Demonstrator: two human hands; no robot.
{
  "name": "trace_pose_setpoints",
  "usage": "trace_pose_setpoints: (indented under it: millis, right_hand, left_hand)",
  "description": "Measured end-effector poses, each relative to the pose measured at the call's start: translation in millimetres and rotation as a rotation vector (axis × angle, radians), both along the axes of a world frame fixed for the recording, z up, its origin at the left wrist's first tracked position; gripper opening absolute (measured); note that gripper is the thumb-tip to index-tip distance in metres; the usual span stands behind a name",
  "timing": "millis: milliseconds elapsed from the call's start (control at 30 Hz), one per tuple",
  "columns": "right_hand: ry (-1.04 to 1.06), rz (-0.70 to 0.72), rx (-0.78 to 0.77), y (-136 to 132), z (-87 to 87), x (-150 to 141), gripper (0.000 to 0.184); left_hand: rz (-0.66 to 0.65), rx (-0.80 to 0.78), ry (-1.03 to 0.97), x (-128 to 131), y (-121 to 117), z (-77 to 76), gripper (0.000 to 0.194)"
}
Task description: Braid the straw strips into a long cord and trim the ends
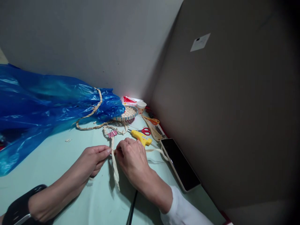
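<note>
While our left hand (95,161) pinches the edge of the pale fibre cord (115,172) between thumb and fingertips, our right hand (132,153) curls closed just beside it, apparently gripping a thin side strand (153,150); the knuckles hide that grip, so we cannot be sure. The cord lies between our hands over the mint-green tabletop (93,203). We judge it light, soft and dry rather than slippery, with strands that could fray under a hard tug; the best hold seems close below the pink clip (112,134), where it is gathered. Its long axis runs away from us, the tapered loose end pointing back toward our body and slightly right, the clipped end facing the wall (112,56). Beyond our right hand lie a yellow glue gun (141,137), red-handled scissors (146,131) and a phone (180,165).
</note>
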State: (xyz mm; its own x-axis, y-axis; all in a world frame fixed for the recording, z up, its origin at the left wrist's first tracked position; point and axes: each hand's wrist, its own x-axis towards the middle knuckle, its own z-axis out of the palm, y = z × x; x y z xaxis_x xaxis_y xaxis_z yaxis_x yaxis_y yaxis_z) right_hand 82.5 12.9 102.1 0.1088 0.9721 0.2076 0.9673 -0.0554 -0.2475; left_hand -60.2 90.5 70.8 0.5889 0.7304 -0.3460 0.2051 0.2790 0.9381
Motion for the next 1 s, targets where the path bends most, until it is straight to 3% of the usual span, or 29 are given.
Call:
trace_pose_setpoints:
  millis: [167, 400, 533, 633, 700, 1000]
  right_hand:
    - [0.043, -0.039, -0.029, -2.1, 4.7, -3.1, 0.02]
    - [0.07, -0.056, -0.052, -5.2, 4.7, -13.1, 0.02]
    - [-0.037, -0.025, -0.062, -12.7, 6.4, -26.2, 0.016]
    - [-0.099, 0.034, -0.069, -20.4, 5.9, -35.2, 0.028]
    - [-0.127, 0.066, -0.021, -24.7, 1.8, -39.4, 0.035]
    - [-0.283, 0.115, 0.36, -25.7, -35.1, -51.3, 0.035]
  left_hand:
    - [0.026, 0.036, 0.019, 4.6, -4.2, 2.4, 0.044]
    - [0.181, 0.16, 0.061, 12.0, -7.7, 4.7, 0.03]
    - [0.236, 0.128, 0.046, 11.0, -11.5, 6.3, 0.028]
    - [0.242, 0.072, 0.029, 11.1, -13.6, 6.4, 0.027]
    - [0.237, 0.029, 0.015, 11.4, -12.9, 5.3, 0.027]
    - [0.209, -0.104, -0.119, 2.4, -11.0, 4.6, 0.039]
